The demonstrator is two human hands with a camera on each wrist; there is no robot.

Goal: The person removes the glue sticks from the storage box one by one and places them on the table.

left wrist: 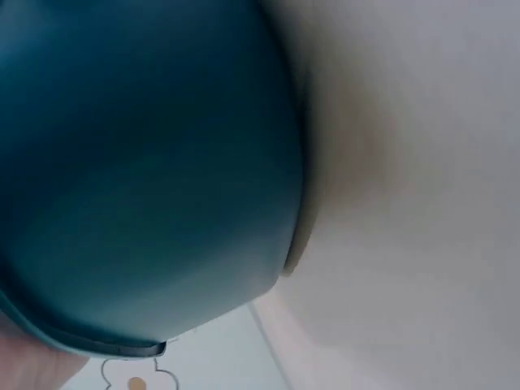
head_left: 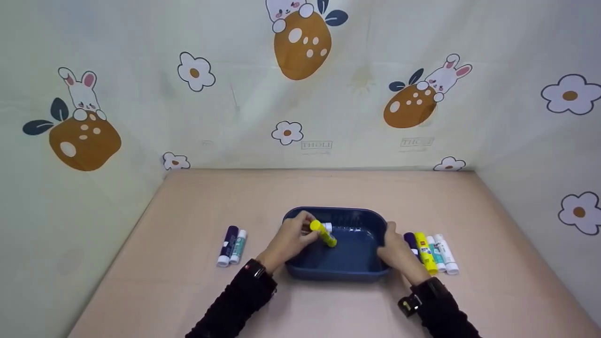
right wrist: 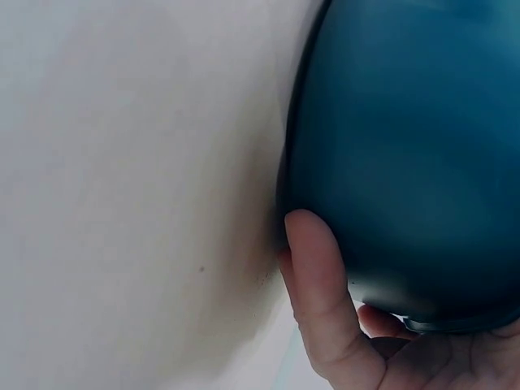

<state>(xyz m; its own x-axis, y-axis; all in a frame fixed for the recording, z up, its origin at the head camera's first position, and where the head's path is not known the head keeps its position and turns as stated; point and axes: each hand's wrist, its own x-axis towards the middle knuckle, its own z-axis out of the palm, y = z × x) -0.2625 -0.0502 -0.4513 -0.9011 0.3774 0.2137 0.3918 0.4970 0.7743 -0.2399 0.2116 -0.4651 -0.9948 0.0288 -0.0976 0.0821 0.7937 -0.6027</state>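
A dark blue rectangular basin [head_left: 347, 274] sits on the table. Inside it, my left hand [head_left: 288, 239] pinches a yellow glue stick [head_left: 328, 237] by its upper end, the stick tilted. Behind that stick shows part of a white one [head_left: 327, 227], partly hidden by the hand. My right hand [head_left: 396, 249] grips the basin's right rim; in the right wrist view its fingers [right wrist: 315, 268] lie against the outer wall [right wrist: 414, 179]. The left wrist view is mostly the basin's outer wall [left wrist: 154, 187], with a bit of the left hand [left wrist: 32, 361] at the corner.
Left of the basin lie a purple glue stick [head_left: 228, 246] and a teal-and-white one [head_left: 238, 246]. To its right, beside my right hand, are a purple stick [head_left: 410, 241], a yellow one [head_left: 426, 253], a teal one [head_left: 436, 256] and a white one [head_left: 446, 255]. Patterned cloth walls surround the table.
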